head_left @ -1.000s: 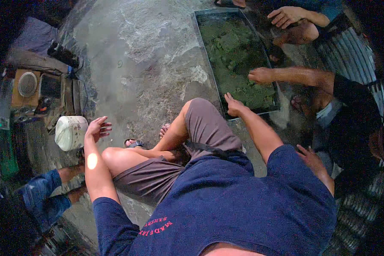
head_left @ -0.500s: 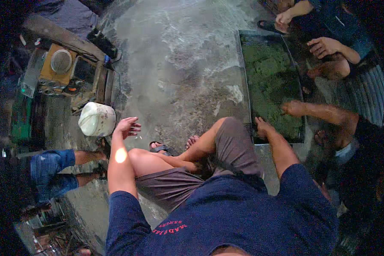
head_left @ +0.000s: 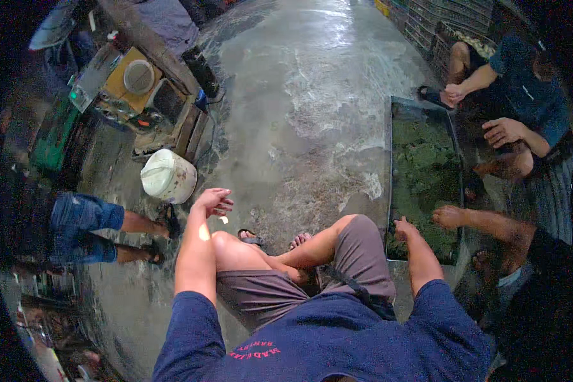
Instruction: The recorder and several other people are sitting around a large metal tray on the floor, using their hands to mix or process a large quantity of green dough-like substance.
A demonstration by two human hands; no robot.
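A shallow metal-rimmed tray (head_left: 390, 159) holding lumpy dark green material (head_left: 423, 159) lies on the floor at right. My right hand (head_left: 406, 229) is at the tray's lower left, fingers loosely apart at the material. My left hand (head_left: 215, 200) hovers empty over my bent leg, fingers apart, near a white lidded bucket (head_left: 169, 175). Another person's hand (head_left: 449, 216) reaches into the tray just right of my right hand.
A second person (head_left: 528, 89) crouches at upper right, beside stacked crates (head_left: 433, 25). Legs in denim shorts (head_left: 83, 216) stand at left. Wooden equipment with a round mesh piece (head_left: 139, 77) and a cable sits at upper left. Concrete floor (head_left: 286, 114) runs between.
My view has tilted upward and turned, showing more floor and the crates; the scene has slid down and rightward in the picture. Both my hands stay in similar places relative to bucket and tray.
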